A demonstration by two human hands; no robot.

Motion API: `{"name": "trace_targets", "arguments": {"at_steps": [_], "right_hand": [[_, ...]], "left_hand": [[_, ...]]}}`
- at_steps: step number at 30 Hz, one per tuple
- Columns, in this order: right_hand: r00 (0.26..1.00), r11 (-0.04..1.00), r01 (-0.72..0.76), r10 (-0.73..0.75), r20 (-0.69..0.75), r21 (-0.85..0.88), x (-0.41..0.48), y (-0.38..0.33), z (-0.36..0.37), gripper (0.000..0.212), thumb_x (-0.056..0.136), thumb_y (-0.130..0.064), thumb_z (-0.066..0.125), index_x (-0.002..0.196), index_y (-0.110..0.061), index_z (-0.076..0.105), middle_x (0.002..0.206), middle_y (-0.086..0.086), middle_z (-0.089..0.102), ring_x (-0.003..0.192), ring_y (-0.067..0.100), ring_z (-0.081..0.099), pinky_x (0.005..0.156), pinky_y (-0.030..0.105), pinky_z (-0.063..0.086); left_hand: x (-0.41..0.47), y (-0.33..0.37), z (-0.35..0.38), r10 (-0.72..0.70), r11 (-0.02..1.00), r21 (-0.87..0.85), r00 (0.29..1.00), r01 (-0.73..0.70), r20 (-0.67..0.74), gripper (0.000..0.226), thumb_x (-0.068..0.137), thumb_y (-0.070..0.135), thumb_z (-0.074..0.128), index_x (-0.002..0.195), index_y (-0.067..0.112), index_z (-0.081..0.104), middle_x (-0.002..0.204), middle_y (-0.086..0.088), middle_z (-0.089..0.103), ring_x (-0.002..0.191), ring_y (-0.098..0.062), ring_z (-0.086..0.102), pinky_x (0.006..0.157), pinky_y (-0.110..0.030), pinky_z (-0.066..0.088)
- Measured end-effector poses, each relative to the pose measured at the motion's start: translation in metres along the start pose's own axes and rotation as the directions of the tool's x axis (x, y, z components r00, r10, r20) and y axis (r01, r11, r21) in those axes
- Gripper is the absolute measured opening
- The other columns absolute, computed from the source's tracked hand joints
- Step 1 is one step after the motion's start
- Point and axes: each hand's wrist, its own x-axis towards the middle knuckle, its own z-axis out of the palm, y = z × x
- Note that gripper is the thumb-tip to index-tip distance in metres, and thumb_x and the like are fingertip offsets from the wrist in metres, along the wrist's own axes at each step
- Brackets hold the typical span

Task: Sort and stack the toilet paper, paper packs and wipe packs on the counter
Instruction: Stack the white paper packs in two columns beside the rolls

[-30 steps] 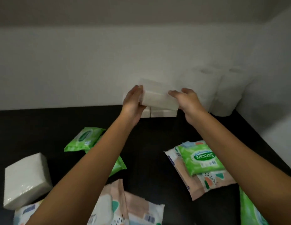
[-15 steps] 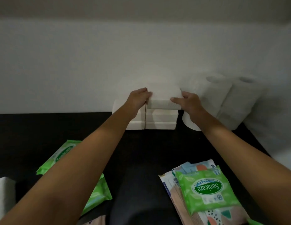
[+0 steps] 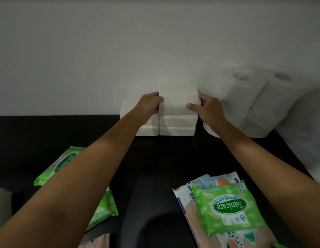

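Against the wall at the back of the dark counter (image 3: 164, 158) stands the paper stack (image 3: 177, 125), a pile of white paper packs, and everything else is placed from it. On top of the paper stack lies the top paper pack (image 3: 179, 101), flat and roughly in line with the packs below it. The left hand (image 3: 149, 104) grips its left end with curled fingers. The right hand (image 3: 207, 108) grips its right end, thumb on the front face and fingers wrapped over the end. Touching the left side of the paper stack is a second pile of white packs (image 3: 148, 130), partly hidden by the left wrist. Just to the right of the paper stack stand the toilet paper rolls (image 3: 245, 97), upright and stacked two high. Well in front of the paper stack and to its right, a green wipe pack (image 3: 227, 206) lies face up on patterned wipe packs (image 3: 187, 203). In front of the stack and to its left lies another green pack (image 3: 61, 163), with a third green pack (image 3: 103, 208) showing under the left forearm. Farthest to the left of the stack, a loose white pack (image 3: 2, 206) is cut off by the frame edge.
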Motion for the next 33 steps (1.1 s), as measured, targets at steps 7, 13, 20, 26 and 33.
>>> {"name": "trace_targets", "arguments": {"at_steps": [7,13,20,26,33], "right_hand": [[1.0,1.0,0.02,-0.02,0.009,0.013,-0.003,0.005,0.0,0.047,0.079,-0.018,0.072,0.121,-0.004,0.059,0.117,0.014,0.066,0.107,0.028,0.063,0.086,0.028,0.048],[0.996,0.999,0.028,-0.03,-0.081,-0.028,-0.01,0.0,-0.008,0.068,0.08,-0.033,0.071,0.137,-0.009,0.041,0.137,0.015,0.042,0.124,0.025,0.047,0.095,0.024,0.038],[0.978,0.978,0.206,-0.206,0.028,-0.025,-0.062,-0.039,0.011,0.046,0.086,-0.028,0.063,0.128,-0.014,0.05,0.133,0.008,0.043,0.119,0.019,0.049,0.086,0.02,0.036],[0.883,0.961,0.273,-0.266,0.387,0.035,-0.118,-0.085,0.083,0.039,0.087,-0.028,0.062,0.123,-0.015,0.054,0.127,0.008,0.049,0.117,0.019,0.052,0.086,0.02,0.035],[0.71,0.974,0.16,-0.225,0.667,0.159,-0.196,-0.136,0.169,0.038,0.087,-0.022,0.061,0.123,-0.01,0.054,0.08,-0.005,0.05,0.088,0.013,0.052,0.071,0.022,0.041]], "left_hand": [[-0.005,0.0,-0.002,-0.021,1.0,-0.02,1.0,0.021,-0.02,0.014,0.088,0.004,0.052,0.095,0.003,0.064,0.105,-0.018,0.059,0.103,-0.03,0.055,0.094,-0.031,0.042],[-0.019,0.018,-0.027,-0.005,0.984,-0.179,0.992,-0.018,-0.127,0.021,0.095,0.007,0.046,0.075,0.006,0.053,0.08,-0.006,0.051,0.073,-0.013,0.051,0.077,-0.023,0.046],[-0.099,0.0,-0.103,0.081,0.991,-0.084,0.971,-0.102,-0.227,0.038,0.096,0.011,0.044,0.134,0.006,0.045,0.128,-0.012,0.055,0.122,-0.022,0.05,0.106,-0.03,0.039],[-0.195,-0.042,-0.173,0.151,0.986,0.134,0.882,-0.101,-0.447,0.04,0.093,0.008,0.048,0.133,0.011,0.049,0.119,-0.006,0.058,0.114,-0.014,0.052,0.1,-0.027,0.039],[-0.271,-0.083,-0.271,0.091,0.957,0.263,0.734,0.122,-0.673,0.041,0.093,0.016,0.051,0.134,0.017,0.049,0.136,-0.011,0.052,0.12,-0.017,0.05,0.103,-0.031,0.039]]}}
